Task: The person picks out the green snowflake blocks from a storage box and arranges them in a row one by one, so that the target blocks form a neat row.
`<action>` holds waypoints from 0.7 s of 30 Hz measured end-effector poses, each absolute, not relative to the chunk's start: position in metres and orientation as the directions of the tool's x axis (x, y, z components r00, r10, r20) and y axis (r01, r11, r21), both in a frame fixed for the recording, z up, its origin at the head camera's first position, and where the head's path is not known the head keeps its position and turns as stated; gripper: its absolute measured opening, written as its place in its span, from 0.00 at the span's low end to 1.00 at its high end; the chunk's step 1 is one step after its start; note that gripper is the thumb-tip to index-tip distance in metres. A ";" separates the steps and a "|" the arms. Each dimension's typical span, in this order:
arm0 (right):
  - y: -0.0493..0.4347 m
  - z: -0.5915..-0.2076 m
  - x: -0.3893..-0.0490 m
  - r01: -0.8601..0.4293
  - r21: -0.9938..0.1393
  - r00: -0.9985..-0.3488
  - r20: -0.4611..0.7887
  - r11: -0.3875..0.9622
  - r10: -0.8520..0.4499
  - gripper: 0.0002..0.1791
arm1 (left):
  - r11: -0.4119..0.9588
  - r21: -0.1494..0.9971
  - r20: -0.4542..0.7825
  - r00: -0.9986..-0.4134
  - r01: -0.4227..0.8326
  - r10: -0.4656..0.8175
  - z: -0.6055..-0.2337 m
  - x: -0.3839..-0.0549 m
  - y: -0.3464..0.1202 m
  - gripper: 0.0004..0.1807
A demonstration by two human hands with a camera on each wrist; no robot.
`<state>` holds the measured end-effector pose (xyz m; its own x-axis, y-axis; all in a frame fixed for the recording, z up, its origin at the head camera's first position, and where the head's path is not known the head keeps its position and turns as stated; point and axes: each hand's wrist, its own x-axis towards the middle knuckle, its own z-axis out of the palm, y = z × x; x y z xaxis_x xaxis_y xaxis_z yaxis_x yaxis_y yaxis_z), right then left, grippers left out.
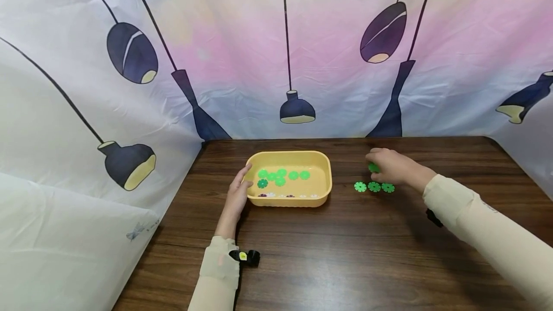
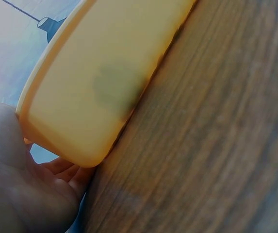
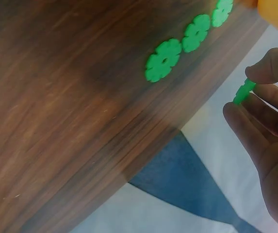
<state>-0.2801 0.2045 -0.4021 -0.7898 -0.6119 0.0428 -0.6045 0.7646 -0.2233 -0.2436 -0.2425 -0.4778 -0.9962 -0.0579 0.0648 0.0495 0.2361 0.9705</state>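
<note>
My left hand [image 1: 235, 197] holds the left end of a yellow plastic basin [image 1: 294, 159]. In the left wrist view the thumb lies at the rim and the other fingers are around the corner. My right hand [image 1: 395, 166] is above the table to the right of the basin, pinching a green notched snowflake disc [image 3: 245, 91] between thumb and fingers. Just in front of that hand, three green discs lie in a row: a left one [image 1: 360, 186], a middle one [image 1: 374, 186] and a right one [image 1: 388, 187].
Inside the basin lie several light green discs [image 1: 305, 175], a darker green disc [image 1: 262, 183], and white and purple pieces partly hidden by the front wall. The dark wooden table [image 1: 311, 253] ends at a printed cloth backdrop [image 1: 242, 114] behind.
</note>
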 end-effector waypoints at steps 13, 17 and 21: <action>0.231 -0.416 -0.271 -0.594 -0.206 -0.797 0.023 0.778 -0.603 0.18 | 0.237 0.971 0.058 -0.997 0.043 -0.054 -0.478 -0.243 -0.242 0.31; 0.238 -0.423 -0.267 -0.584 -0.220 -0.804 0.022 0.781 -0.595 0.15 | 0.235 0.971 0.057 -0.997 0.044 -0.048 -0.477 -0.243 -0.242 0.32; 0.244 -0.429 -0.264 -0.577 -0.240 -0.806 0.010 0.781 -0.592 0.13 | 0.231 0.972 0.056 -0.997 0.044 -0.046 -0.478 -0.243 -0.242 0.32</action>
<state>-0.2639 0.2444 -0.4294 -0.8055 -0.5925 0.0101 -0.5771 0.7805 -0.2404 -0.2432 -0.2425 -0.4779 -0.9974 -0.0462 0.0558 0.0436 0.2312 0.9719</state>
